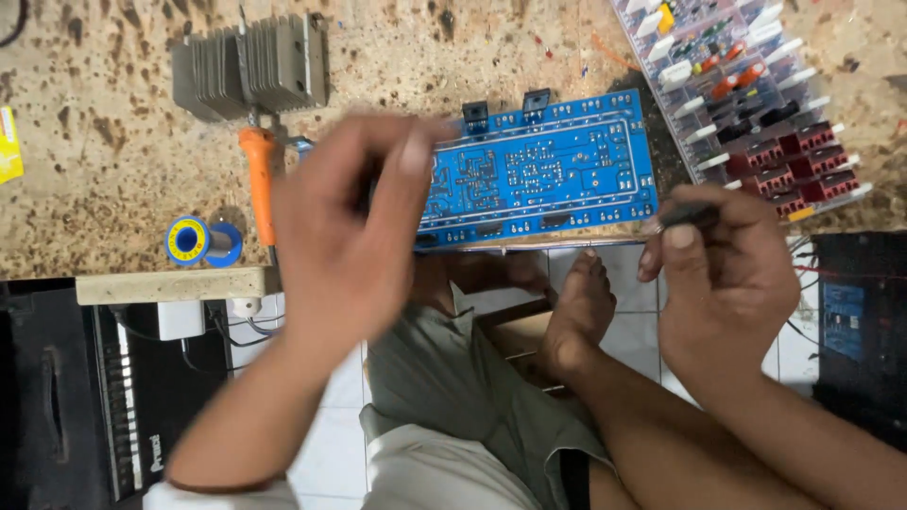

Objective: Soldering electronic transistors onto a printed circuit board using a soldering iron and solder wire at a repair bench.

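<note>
Blue circuit board with white traces, flat on speckled workbench

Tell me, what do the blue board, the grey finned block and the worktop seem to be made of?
Blue board: probably glossy lacquered laminate, with pale printed lines. Grey finned block: likely dull bare metal, with thin parallel fins. Worktop: perhaps worn wood or board, tan with dark specks; unclear.

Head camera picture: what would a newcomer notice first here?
A long blue circuit board lies at the edge of the speckled workbench. The left hand is raised before its left end, and the right hand pinches a small dark part near its right end.
</note>
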